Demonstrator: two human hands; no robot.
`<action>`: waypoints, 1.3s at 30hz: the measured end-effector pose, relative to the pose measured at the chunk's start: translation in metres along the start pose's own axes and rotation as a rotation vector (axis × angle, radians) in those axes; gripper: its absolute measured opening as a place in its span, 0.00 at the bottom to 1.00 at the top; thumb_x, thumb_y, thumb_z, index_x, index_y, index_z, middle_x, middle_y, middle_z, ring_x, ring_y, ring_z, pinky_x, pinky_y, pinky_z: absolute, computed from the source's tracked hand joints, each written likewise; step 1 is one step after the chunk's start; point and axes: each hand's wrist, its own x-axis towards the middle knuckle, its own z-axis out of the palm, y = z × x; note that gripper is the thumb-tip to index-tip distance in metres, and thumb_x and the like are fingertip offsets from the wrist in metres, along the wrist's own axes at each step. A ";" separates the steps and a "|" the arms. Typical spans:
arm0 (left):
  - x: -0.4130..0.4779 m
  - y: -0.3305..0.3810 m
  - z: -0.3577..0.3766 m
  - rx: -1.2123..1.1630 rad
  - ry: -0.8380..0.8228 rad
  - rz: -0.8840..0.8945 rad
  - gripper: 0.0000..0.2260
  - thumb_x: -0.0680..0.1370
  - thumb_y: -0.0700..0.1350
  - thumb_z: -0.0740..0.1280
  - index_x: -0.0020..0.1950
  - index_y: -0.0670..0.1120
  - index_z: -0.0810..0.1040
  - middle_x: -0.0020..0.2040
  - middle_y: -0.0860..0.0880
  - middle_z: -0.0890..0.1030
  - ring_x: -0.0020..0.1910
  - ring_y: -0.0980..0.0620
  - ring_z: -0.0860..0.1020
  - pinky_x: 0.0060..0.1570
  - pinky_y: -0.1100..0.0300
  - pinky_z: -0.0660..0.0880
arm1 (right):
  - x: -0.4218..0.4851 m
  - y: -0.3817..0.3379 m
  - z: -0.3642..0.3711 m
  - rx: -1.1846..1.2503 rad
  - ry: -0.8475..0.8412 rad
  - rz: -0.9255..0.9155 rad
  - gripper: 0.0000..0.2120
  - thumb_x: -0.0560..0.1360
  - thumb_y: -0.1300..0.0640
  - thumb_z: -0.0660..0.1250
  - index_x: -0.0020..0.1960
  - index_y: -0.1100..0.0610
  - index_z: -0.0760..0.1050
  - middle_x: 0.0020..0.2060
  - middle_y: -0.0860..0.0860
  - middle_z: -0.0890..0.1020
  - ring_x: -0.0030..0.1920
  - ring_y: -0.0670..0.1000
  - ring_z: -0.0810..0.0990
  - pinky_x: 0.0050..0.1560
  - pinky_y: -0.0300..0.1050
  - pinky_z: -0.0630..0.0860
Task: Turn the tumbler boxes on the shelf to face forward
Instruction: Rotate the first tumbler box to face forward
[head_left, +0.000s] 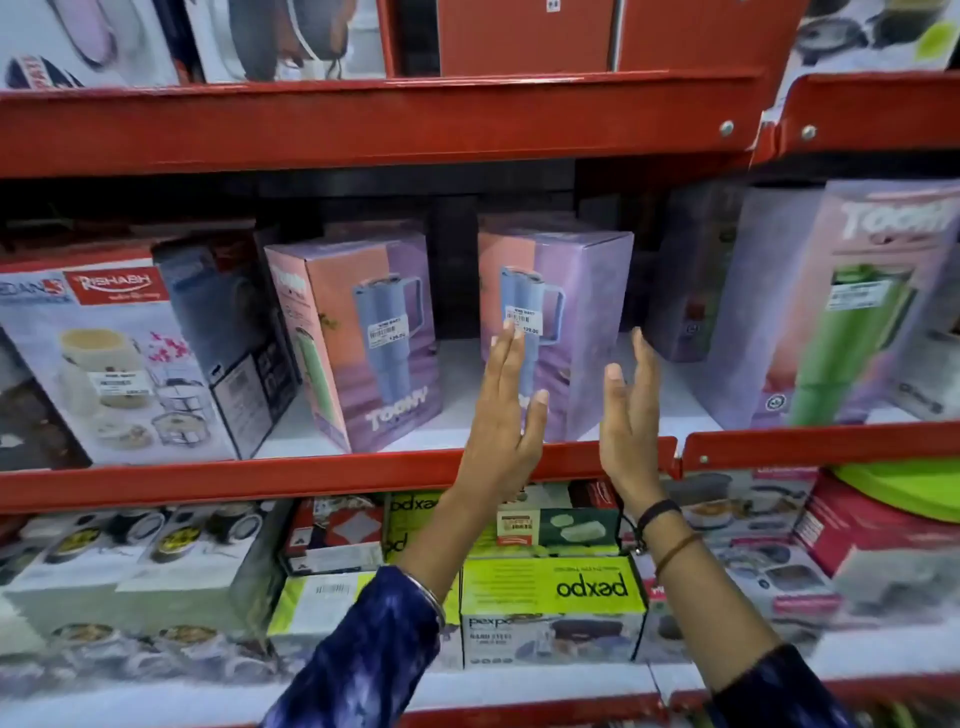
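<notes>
Three purple-and-pink tumbler boxes stand on the middle red shelf (311, 475). The left box (358, 332) shows a blue tumbler and is angled, with a side panel also visible. The middle box (576, 322) is turned corner-on, its blue tumbler picture facing left. The right box (852, 306) shows a green tumbler. My left hand (506, 410) is open with fingers flat in front of the middle box's picture side. My right hand (631, 415) is open just right of that box, palm facing it, apart from it.
A Rishabh cookware box (104, 358) and a dark box (234, 332) stand at the left of the shelf. Green pexpo boxes (550, 592) and other cartons fill the shelf below. Red cartons (524, 36) sit on the shelf above.
</notes>
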 end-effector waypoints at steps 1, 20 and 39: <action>-0.001 0.001 0.006 -0.011 0.018 -0.046 0.28 0.82 0.43 0.57 0.77 0.51 0.45 0.78 0.53 0.47 0.78 0.57 0.45 0.77 0.59 0.46 | 0.005 0.001 -0.001 0.046 -0.023 0.075 0.25 0.80 0.47 0.52 0.75 0.52 0.53 0.72 0.43 0.58 0.71 0.39 0.57 0.68 0.33 0.56; 0.025 -0.007 0.004 -0.239 0.136 -0.301 0.25 0.80 0.47 0.62 0.74 0.55 0.56 0.76 0.54 0.62 0.75 0.57 0.61 0.71 0.44 0.67 | 0.073 0.028 -0.009 0.381 -0.245 0.303 0.11 0.75 0.59 0.64 0.54 0.46 0.77 0.56 0.50 0.81 0.61 0.54 0.78 0.62 0.52 0.74; 0.050 -0.040 -0.027 -0.024 -0.001 -0.368 0.32 0.76 0.56 0.66 0.76 0.50 0.58 0.65 0.51 0.61 0.66 0.54 0.63 0.68 0.59 0.62 | 0.078 0.017 -0.010 0.098 -0.094 0.104 0.11 0.71 0.62 0.70 0.48 0.47 0.76 0.45 0.51 0.83 0.49 0.52 0.81 0.53 0.48 0.76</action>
